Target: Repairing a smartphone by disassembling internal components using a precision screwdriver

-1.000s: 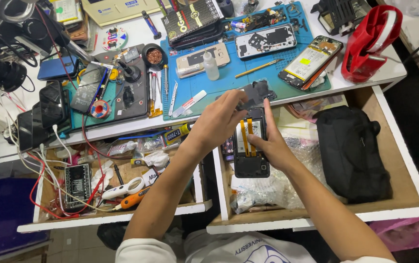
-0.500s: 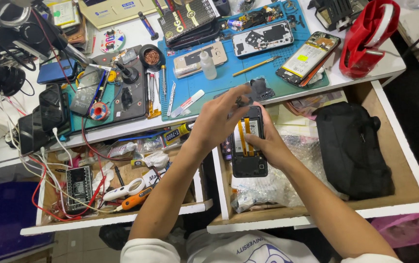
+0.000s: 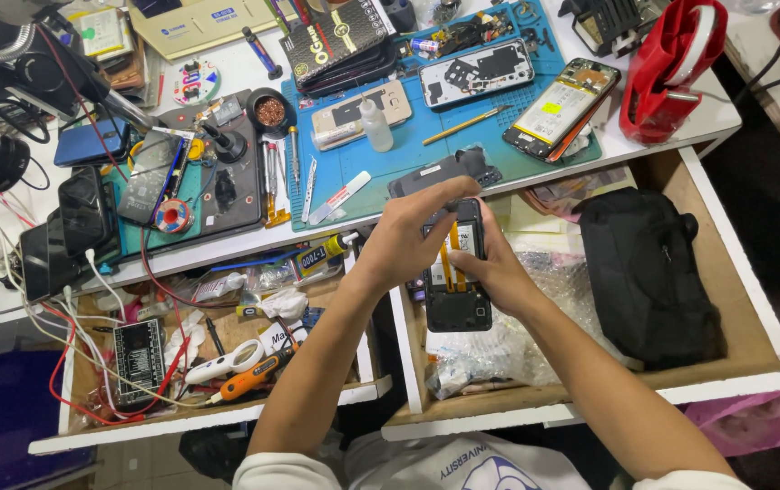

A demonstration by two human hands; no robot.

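With the opened phone (image 3: pixel 456 272) held over the right drawer (image 3: pixel 735 272), the right hand (image 3: pixel 497 269) clamped on its side, the left hand (image 3: pixel 405 238) pinching at its top edge should probably work gently, keeping the orange flex cables unstrained.

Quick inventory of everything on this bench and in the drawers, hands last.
opened phone: 1, black with orange flex strips, held over right drawer
blue mat: 1, on desk, carrying phone parts
small bottle: 1, clear, on the mat
red tool: 1, desk's right end
black bag: 1, in right drawer
plastic bags: clear, right drawer, under the phone
orange-handled tool: 1, left drawer
left hand: 1, on phone's top
right hand: 1, gripping phone's side
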